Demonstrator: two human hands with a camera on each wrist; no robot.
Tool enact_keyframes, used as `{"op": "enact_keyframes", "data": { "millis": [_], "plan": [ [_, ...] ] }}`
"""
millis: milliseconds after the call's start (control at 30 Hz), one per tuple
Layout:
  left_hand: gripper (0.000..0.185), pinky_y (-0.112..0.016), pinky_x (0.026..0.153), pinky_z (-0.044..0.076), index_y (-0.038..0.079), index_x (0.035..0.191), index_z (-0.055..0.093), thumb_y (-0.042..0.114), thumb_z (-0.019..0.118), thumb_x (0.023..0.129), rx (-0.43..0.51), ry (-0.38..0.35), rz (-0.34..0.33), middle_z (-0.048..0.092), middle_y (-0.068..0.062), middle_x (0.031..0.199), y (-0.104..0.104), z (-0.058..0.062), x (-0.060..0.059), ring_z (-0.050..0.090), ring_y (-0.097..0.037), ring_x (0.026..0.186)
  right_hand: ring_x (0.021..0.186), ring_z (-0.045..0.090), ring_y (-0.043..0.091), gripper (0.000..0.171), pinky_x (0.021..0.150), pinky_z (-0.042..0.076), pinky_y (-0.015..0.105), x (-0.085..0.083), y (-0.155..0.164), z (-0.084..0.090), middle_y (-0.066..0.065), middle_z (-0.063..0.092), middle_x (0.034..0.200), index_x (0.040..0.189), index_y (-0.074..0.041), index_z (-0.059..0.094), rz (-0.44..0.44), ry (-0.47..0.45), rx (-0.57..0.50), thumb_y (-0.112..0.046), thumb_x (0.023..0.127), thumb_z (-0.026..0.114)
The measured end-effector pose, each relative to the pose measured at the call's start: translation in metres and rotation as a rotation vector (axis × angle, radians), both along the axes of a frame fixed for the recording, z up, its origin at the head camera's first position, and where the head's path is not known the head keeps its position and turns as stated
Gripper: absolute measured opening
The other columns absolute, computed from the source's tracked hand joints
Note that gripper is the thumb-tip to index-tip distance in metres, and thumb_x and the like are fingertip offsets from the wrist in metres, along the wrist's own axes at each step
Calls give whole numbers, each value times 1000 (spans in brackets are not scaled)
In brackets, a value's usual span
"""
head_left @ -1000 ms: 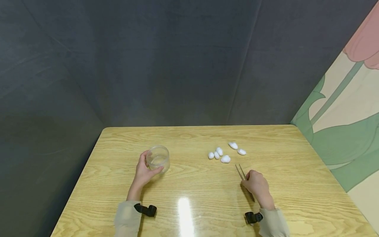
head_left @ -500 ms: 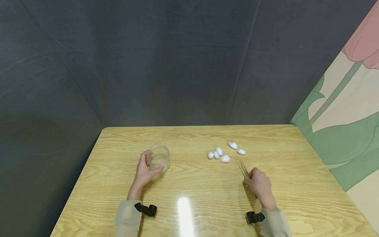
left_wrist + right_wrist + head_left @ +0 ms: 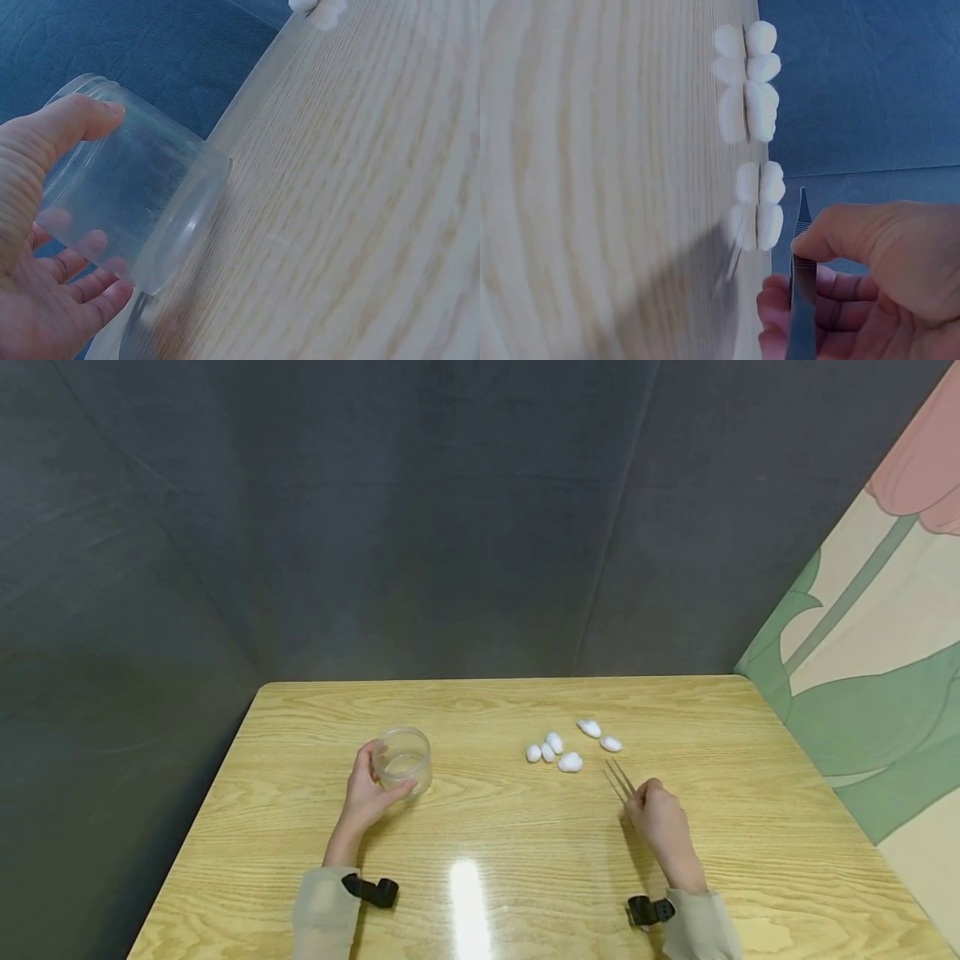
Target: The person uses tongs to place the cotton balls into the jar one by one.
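Dark cloth [image 3: 112, 735] down the left side and across the back; light wood table [image 3: 300, 718] in front of it; pale left sleeve [image 3: 324, 914] with a black left wrist strap [image 3: 371, 892]; left hand [image 3: 367, 797] wrapped round a clear jar [image 3: 402, 764], thumb on one side, fingers on the other, grip firm enough to pinch the wall between them; jar on the left half of the table, mouth up; can't tell if its base touches the wood; light streak [image 3: 470, 910] reflected off the tabletop, right of the jar and nearer the person.

Next right, six white cotton balls on the wood; left cluster of four [image 3: 570, 762], three bunched close, the fourth just beside; pair [image 3: 611, 743] a bit right and further back, the two near each other; right hand [image 3: 660, 818] pinching metal tweezers [image 3: 803, 300] between thumb and fingers; tips point away from the person, near the pair but apart from it, nothing between them; tips look slightly spread.

Black right wrist strap [image 3: 649, 911]; pale right sleeve [image 3: 705, 927]; flower-patterned panel [image 3: 862, 718] far right.
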State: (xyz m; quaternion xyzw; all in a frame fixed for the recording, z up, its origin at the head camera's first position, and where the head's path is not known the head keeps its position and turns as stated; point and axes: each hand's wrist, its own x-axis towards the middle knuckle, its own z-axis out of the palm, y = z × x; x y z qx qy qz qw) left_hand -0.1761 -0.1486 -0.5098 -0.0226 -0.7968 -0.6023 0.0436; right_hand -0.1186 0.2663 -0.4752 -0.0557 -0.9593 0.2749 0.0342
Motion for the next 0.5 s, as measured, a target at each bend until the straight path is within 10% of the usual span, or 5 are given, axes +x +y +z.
{"op": "enact_keyframes", "data": {
  "millis": [500],
  "plan": [
    [84, -54, 97, 33, 4, 136, 34, 5, 82, 67, 10, 4, 2, 42, -19, 134, 0, 0, 0, 39, -36, 122, 52, 45, 21, 13, 43, 38, 32, -6, 16, 3, 13, 50, 63, 87, 9, 45, -22, 42, 66, -1, 83, 52]
  ]
}}
